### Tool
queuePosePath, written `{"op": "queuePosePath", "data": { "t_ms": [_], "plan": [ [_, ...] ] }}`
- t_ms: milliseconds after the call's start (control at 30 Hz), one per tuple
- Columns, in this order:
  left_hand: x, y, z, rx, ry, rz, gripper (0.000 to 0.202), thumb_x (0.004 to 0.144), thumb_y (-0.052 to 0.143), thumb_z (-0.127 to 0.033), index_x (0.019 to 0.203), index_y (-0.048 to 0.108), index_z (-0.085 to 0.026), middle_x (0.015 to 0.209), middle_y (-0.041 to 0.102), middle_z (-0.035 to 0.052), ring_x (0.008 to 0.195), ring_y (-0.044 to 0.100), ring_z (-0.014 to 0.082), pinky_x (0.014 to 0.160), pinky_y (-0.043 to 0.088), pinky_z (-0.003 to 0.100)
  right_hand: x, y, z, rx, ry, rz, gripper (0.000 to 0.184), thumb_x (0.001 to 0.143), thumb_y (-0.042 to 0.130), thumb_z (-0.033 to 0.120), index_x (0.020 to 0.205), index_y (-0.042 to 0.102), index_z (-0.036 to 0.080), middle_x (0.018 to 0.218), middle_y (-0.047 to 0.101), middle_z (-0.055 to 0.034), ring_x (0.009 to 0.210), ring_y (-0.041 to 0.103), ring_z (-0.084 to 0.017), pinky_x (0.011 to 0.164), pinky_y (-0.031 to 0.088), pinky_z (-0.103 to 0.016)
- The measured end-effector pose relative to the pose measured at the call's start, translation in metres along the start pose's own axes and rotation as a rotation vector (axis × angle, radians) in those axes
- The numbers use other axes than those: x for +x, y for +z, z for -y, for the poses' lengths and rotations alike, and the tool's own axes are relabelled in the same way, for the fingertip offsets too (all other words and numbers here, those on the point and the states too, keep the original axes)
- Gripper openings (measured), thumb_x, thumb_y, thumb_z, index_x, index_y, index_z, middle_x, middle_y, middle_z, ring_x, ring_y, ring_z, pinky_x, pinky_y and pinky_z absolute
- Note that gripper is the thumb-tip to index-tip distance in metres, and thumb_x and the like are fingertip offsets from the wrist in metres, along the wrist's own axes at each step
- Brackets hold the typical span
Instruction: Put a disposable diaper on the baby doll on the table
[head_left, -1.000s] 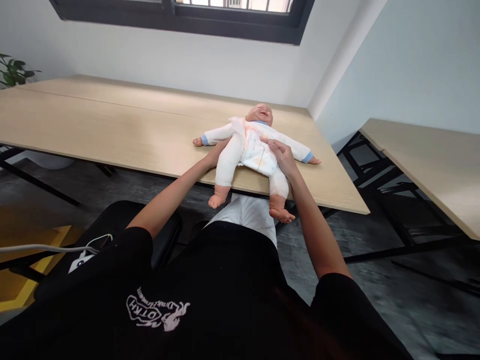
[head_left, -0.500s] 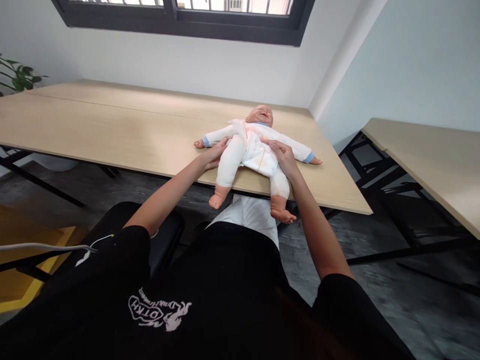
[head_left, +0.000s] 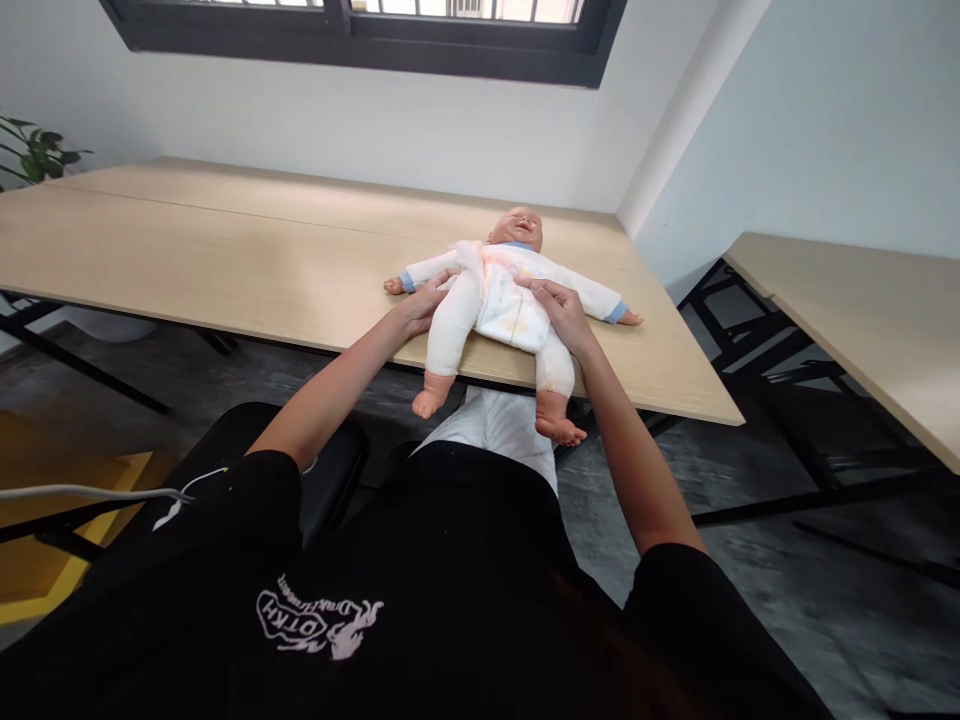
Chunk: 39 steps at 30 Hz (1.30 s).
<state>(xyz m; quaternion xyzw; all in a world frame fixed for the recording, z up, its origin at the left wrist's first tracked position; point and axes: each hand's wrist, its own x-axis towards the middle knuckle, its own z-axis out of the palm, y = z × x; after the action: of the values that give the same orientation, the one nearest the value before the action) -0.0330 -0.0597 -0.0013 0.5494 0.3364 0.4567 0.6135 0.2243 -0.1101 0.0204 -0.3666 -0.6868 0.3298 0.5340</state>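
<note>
A baby doll (head_left: 506, 300) in a white romper with blue cuffs lies on its back on the wooden table (head_left: 247, 270), its bare feet hanging over the near edge. My left hand (head_left: 420, 305) rests against the doll's side by its upper leg, fingers curled on the cloth. My right hand (head_left: 559, 315) lies on the doll's belly and hip at the other side, fingers bent and pinching the romper.
A second wooden table (head_left: 847, 320) stands at the right across a gap of dark floor. A black chair (head_left: 247, 450) with a white cable is at my lower left. A potted plant (head_left: 34, 155) sits at the far left below a dark-framed window.
My left hand came out from behind the doll's leg and now sits at its side. The doll shifted slightly to the left. My right hand stayed on the doll.
</note>
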Motion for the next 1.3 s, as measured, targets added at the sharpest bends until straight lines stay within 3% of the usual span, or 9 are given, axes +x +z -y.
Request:
{"op": "queuePosePath", "data": {
  "t_ms": [367,533,667,767,867,1000,1133,1300],
  "plan": [
    [-0.002,-0.004,0.001,-0.082,0.072,0.037,0.053,0.068,0.085,-0.022,0.11,0.054,-0.022,0.088,0.062,-0.0026,0.073,0.061,0.0127,0.071,0.054,0.026,-0.001,0.001,0.001,0.002,-0.005,0.018,0.07,0.077,0.068,0.088,0.106,0.081,0.026,0.127,0.075,-0.0054,0.132,0.063,-0.03,0.126,0.042,-0.05],
    [-0.007,-0.004,-0.003,-0.106,0.08,-0.019,0.058,0.076,0.076,-0.017,0.128,0.051,-0.024,0.093,0.065,-0.0009,0.076,0.065,0.0117,0.074,0.057,0.023,-0.002,0.001,0.003,-0.014,0.012,0.019,0.07,0.077,0.067,0.089,0.105,0.081,0.026,0.127,0.075,-0.0046,0.133,0.063,-0.03,0.126,0.042,-0.049],
    [-0.011,-0.013,-0.01,-0.053,-0.027,-0.003,0.07,0.073,0.069,-0.008,0.139,0.05,-0.023,0.096,0.07,0.002,0.076,0.068,0.0127,0.073,0.058,0.022,-0.002,0.0,0.003,-0.012,0.008,0.039,0.073,0.076,0.067,0.09,0.107,0.081,0.026,0.129,0.074,-0.0047,0.135,0.061,-0.031,0.126,0.041,-0.048],
    [-0.015,-0.025,-0.017,0.013,-0.165,0.105,0.075,0.066,0.073,-0.004,0.138,0.056,-0.019,0.091,0.071,0.0028,0.064,0.064,0.0099,0.059,0.052,0.017,0.0,-0.003,0.0,-0.004,0.015,0.05,0.074,0.076,0.065,0.091,0.108,0.08,0.026,0.131,0.073,-0.0053,0.136,0.06,-0.03,0.127,0.04,-0.046],
    [-0.022,-0.035,-0.026,0.144,-0.275,0.213,0.078,0.063,0.078,-0.003,0.137,0.06,-0.018,0.078,0.069,-0.0002,0.053,0.056,0.0075,0.05,0.045,0.017,0.003,-0.006,-0.005,0.052,0.018,-0.024,0.079,0.074,0.064,0.093,0.108,0.078,0.024,0.128,0.074,-0.0079,0.132,0.063,-0.03,0.124,0.044,-0.045],
    [-0.029,-0.038,-0.034,0.291,-0.363,0.198,0.057,0.072,0.081,-0.012,0.127,0.065,-0.014,0.078,0.07,0.0036,0.061,0.065,0.0129,0.061,0.056,0.024,0.009,-0.013,-0.019,0.023,0.082,-0.143,0.093,0.078,0.046,0.101,0.122,0.071,0.022,0.136,0.07,-0.0103,0.134,0.061,-0.031,0.119,0.048,-0.046],
    [-0.03,-0.036,-0.03,0.228,-0.332,0.183,0.051,0.072,0.085,-0.017,0.12,0.068,-0.018,0.086,0.074,0.0053,0.073,0.069,0.0158,0.069,0.059,0.027,0.013,-0.018,-0.03,-0.064,0.168,-0.159,0.1,0.085,0.024,0.101,0.133,0.062,0.022,0.139,0.067,-0.0113,0.132,0.059,-0.029,0.118,0.046,-0.045],
    [-0.024,-0.038,-0.018,0.191,-0.326,0.15,0.044,0.07,0.087,-0.019,0.111,0.07,-0.017,0.085,0.073,0.006,0.074,0.069,0.0169,0.071,0.06,0.03,0.013,-0.014,-0.027,0.023,0.155,-0.232,0.09,0.071,0.049,0.103,0.106,0.066,0.022,0.117,0.072,-0.0115,0.112,0.069,-0.029,0.107,0.055,-0.045]
  ]
}}
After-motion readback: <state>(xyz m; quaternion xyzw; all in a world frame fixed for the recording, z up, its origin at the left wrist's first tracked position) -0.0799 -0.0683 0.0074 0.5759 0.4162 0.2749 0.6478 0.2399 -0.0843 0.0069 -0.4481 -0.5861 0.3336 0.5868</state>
